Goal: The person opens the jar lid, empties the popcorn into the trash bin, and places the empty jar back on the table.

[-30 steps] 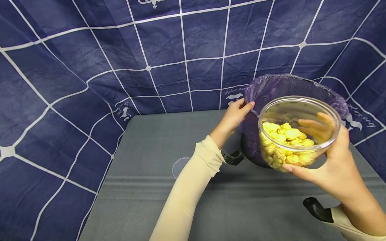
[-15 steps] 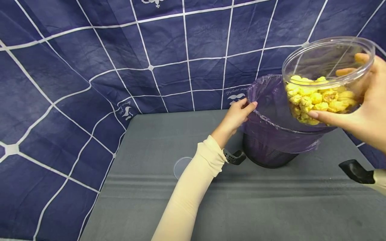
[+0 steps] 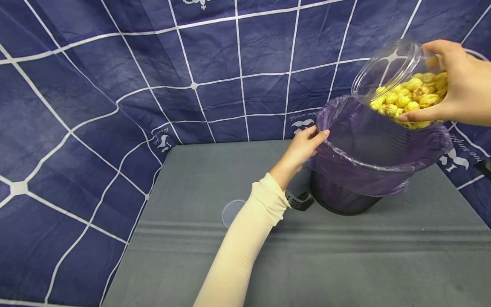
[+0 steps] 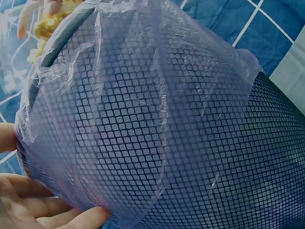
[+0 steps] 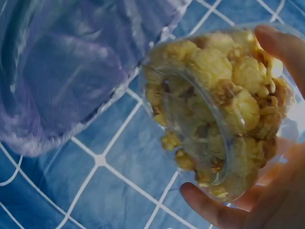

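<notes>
My right hand [image 3: 456, 85] grips a clear plastic tub [image 3: 387, 70] around its side, tipped with its mouth toward the left, above the bin's right part. Yellow popcorn [image 3: 416, 98] lies along the lower side of the tub, up to its mouth. Below stands a black mesh wastebasket [image 3: 343, 200] lined with a purple plastic bag [image 3: 356, 170] folded over the rim. At the basket's left rim my left hand [image 3: 303, 145] pinches the rim and bag between thumb and fingers. In the right wrist view, the popcorn [image 5: 228, 90] shows through the tub wall beside the bag's edge.
A round clear lid [image 3: 232, 211] lies on the grey table [image 3: 184, 183], partly covered by my left sleeve [image 3: 238, 243]. A blue cloth with white grid lines [image 3: 215, 51] hangs behind the table and on both sides.
My right hand has lifted the tub from in front of the basket, up and right, then back over it, tipping it from upright to leftward. My left hand stays at the rim.
</notes>
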{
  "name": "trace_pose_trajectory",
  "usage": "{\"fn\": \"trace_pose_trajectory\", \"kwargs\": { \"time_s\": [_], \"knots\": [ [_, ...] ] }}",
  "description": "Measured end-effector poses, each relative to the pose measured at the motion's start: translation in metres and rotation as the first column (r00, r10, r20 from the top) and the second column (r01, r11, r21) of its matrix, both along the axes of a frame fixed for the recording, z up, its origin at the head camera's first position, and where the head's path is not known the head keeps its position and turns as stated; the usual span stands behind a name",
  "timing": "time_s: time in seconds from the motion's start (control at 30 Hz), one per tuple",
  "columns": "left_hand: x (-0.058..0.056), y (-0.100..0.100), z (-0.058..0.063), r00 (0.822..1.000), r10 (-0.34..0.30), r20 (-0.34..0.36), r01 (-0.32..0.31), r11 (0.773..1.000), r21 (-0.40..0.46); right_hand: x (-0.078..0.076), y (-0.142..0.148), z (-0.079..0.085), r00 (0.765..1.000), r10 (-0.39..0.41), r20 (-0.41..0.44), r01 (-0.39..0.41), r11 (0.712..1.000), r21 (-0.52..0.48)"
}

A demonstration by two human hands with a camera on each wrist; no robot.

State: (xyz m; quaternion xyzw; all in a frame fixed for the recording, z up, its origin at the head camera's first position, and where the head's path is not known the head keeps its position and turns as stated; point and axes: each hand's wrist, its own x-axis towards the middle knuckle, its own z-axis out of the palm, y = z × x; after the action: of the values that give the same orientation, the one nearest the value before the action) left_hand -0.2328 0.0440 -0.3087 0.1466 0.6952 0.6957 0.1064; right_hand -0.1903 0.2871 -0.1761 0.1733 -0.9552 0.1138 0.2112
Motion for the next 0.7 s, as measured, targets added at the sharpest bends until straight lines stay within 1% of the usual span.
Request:
{"fn": "trace_pose_trajectory", "kwargs": {
  "time_s": [0.1, 0.17, 0.27, 0.37, 0.5, 0.53, 0.63, 0.7],
  "knots": [
    [0.0, 0.0, -0.001, 1.0, 0.003, -0.003, -0.002, 1.0, 0.001, -0.01, 0.004, 0.003, 0.999, 0.007, 0.049, -0.012, 0.995, 0.098],
    [0.0, 0.0, -0.001, 1.0, 0.004, -0.002, -0.004, 1.0, 0.003, -0.016, 0.007, 0.004, 0.995, -0.006, 0.102, -0.009, 0.99, 0.141],
    [0.001, 0.001, -0.002, 1.0, 0.008, 0.002, -0.008, 1.0, -0.001, -0.025, 0.009, 0.003, 0.98, -0.04, 0.195, -0.002, 0.977, 0.211],
    [0.001, 0.0, -0.002, 1.0, 0.012, 0.004, -0.012, 1.0, -0.005, -0.035, 0.01, 0.001, 0.966, -0.045, 0.254, -0.032, 0.956, 0.293],
    [0.001, 0.0, -0.001, 1.0, 0.014, 0.002, -0.014, 1.0, -0.011, -0.043, 0.008, 0.0, 0.952, -0.062, 0.3, -0.063, 0.918, 0.392],
    [0.001, 0.0, -0.001, 1.0, 0.014, 0.001, -0.014, 1.0, -0.012, -0.044, 0.007, 0.0, 0.947, -0.077, 0.311, -0.064, 0.907, 0.417],
    [0.001, -0.001, -0.002, 1.0, 0.014, -0.001, -0.014, 1.0, -0.015, -0.045, 0.003, -0.001, 0.938, -0.127, 0.322, -0.055, 0.864, 0.5],
    [0.0, -0.001, -0.002, 1.0, 0.013, -0.003, -0.013, 1.0, -0.014, -0.046, 0.0, -0.002, 0.945, -0.134, 0.298, -0.059, 0.828, 0.558]
  ]
}}
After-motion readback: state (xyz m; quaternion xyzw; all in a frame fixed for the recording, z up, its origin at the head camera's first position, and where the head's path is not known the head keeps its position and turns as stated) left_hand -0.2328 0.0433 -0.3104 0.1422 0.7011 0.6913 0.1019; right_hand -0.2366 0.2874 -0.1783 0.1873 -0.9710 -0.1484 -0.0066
